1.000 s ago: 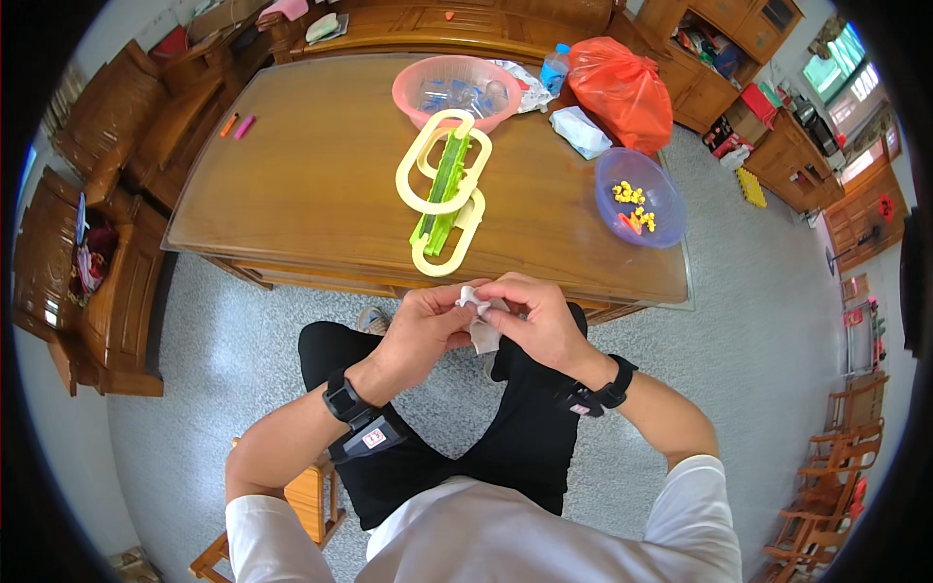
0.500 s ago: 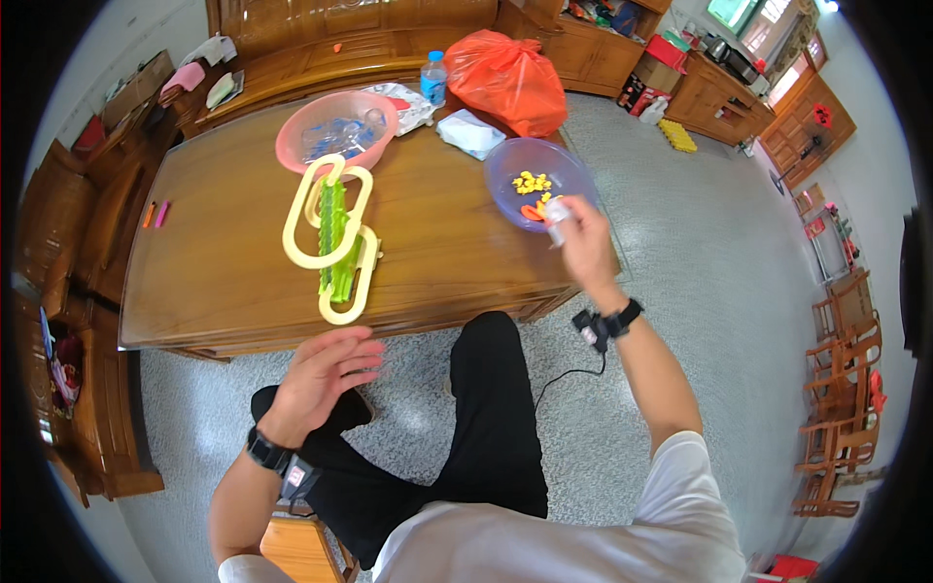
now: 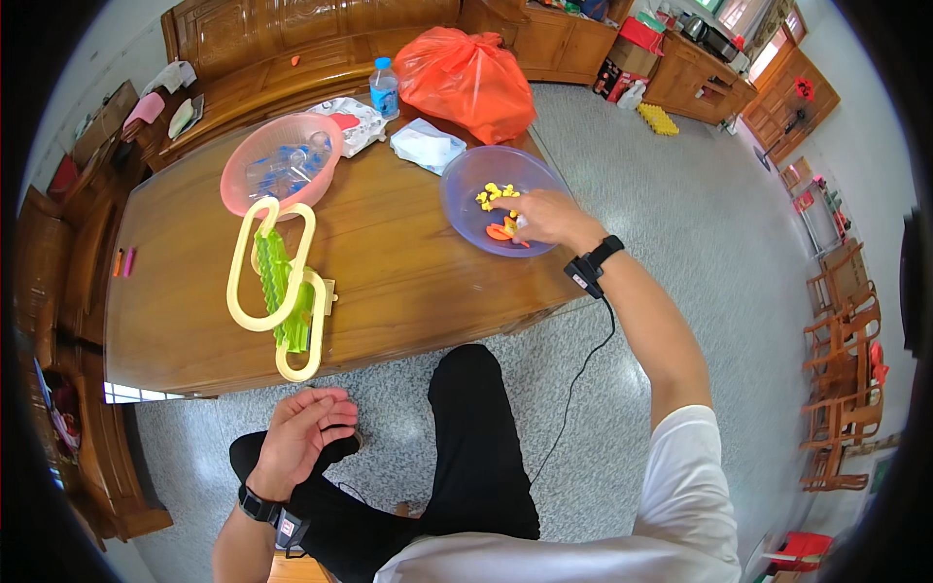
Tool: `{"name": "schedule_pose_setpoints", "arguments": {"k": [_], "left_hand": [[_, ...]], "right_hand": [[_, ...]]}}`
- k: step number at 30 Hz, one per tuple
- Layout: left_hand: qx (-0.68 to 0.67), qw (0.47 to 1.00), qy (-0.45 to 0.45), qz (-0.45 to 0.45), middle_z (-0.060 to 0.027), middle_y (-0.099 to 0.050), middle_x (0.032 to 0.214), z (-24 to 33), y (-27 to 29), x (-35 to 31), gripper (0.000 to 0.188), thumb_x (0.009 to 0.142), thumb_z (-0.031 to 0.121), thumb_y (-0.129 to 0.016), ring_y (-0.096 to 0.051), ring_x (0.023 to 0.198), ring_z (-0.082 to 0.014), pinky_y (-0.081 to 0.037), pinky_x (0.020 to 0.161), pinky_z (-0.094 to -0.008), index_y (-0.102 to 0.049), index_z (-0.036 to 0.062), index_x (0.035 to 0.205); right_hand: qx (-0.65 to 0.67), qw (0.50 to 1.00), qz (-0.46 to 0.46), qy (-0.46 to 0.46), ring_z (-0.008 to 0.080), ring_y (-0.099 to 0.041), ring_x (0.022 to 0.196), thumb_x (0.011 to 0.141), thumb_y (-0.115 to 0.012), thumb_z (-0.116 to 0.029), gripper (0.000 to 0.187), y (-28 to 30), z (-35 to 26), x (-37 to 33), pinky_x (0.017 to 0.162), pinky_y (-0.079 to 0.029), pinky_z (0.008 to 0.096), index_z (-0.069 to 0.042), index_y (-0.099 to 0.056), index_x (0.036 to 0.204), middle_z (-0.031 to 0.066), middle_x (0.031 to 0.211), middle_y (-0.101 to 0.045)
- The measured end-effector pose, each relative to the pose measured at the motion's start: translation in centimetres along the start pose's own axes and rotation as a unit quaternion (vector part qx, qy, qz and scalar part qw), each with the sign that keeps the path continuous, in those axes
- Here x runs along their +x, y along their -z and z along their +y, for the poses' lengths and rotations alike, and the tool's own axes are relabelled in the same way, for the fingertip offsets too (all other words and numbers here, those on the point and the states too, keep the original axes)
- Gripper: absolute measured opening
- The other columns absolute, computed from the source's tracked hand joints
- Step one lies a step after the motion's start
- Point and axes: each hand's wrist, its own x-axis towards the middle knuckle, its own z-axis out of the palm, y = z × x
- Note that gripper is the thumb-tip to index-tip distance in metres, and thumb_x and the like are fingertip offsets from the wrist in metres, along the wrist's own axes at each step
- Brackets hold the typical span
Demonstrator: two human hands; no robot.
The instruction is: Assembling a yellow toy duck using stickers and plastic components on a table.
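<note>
My right hand (image 3: 546, 218) reaches into the translucent purple bowl (image 3: 455, 216) at the table's right end. Its forefinger stretches toward small yellow pieces (image 3: 499, 192), and a small white piece (image 3: 522, 224) shows between its fingers and thumb. Orange pieces (image 3: 501, 231) lie in the bowl beside the thumb. Loosely bent and holding nothing, my left hand (image 3: 306, 432) hovers in front of the table edge. Just beyond it stands a toy track (image 3: 236, 282) of cream oval loops with a green stepped middle part (image 3: 275, 277).
On the wooden table (image 3: 389, 291) are a pink basin (image 3: 233, 189) with clear and blue pieces, a water bottle (image 3: 384, 89), a white packet (image 3: 428, 146) and a red plastic bag (image 3: 466, 83). Two markers (image 3: 128, 262) lie left. A cable (image 3: 583, 389) hangs from my right wrist.
My right hand has gone from above the bowl's near rim, pinching the white piece, down into the bowl. My left hand has lowered slightly. The view has shifted, moving the table left in it.
</note>
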Motion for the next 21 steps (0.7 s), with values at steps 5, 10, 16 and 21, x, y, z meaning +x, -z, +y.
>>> {"name": "schedule_pose_setpoints", "arguments": {"k": [5, 10, 16, 21], "left_hand": [[0.002, 1.0, 0.002, -0.002, -0.0172, -0.076, 0.109, -0.2, -0.3, 1.4, 0.025, 0.108, 0.011, -0.056, -0.075, 0.099, -0.0243, -0.063, 0.088, -0.0377, -0.066, -0.0043, 0.125], [-0.006, 1.0, 0.004, -0.006, -0.0175, -0.075, 0.11, -0.2, 0.1, 1.6, 0.025, 0.108, 0.011, -0.056, -0.075, 0.101, -0.0252, -0.062, 0.09, -0.0393, -0.066, -0.004, 0.125], [0.023, 0.999, -0.027, 0.007, -0.0166, -0.075, 0.112, 1.2, 0.3, 0.3, 0.028, 0.108, 0.014, -0.059, -0.074, 0.103, -0.024, -0.061, 0.092, -0.0378, -0.065, -0.0029, 0.128], [0.047, 0.986, -0.156, 0.02, -0.0106, -0.076, 0.1, 3.3, -1.1, 1.0, 0.021, 0.105, 0.011, -0.064, -0.073, 0.084, -0.0153, -0.059, 0.077, -0.028, -0.07, -0.0018, 0.12]], "right_hand": [[-0.035, 0.998, -0.028, 0.053, 0.0373, -0.071, 0.101, 0.083, -0.075, -0.013, 0.038, -2.3, 1.4, 2.1, 0.084, -0.055, 0.0504, -0.011, -0.073, 0.121, 0.0172, 0.105, -0.075], [0.206, 0.978, 0.008, -0.01, 0.0262, -0.073, 0.081, 0.084, -0.076, -0.012, 0.038, -0.5, 2.3, 1.2, 0.07, -0.055, 0.0422, -0.001, -0.071, 0.119, 0.0153, 0.092, -0.074], [0.623, 0.764, 0.167, 0.022, 0.0081, -0.056, 0.064, 0.094, -0.073, -0.009, 0.037, 1.6, -5.7, -2.5, 0.058, -0.046, 0.0254, 0.005, -0.068, 0.128, 0.0042, 0.089, -0.071], [0.72, 0.687, 0.095, 0.02, 0.0036, -0.054, 0.059, 0.098, -0.075, -0.018, 0.026, 0.5, -15.8, -4.7, 0.052, -0.039, 0.0197, 0.004, -0.074, 0.113, 0.0038, 0.083, -0.071]]}}
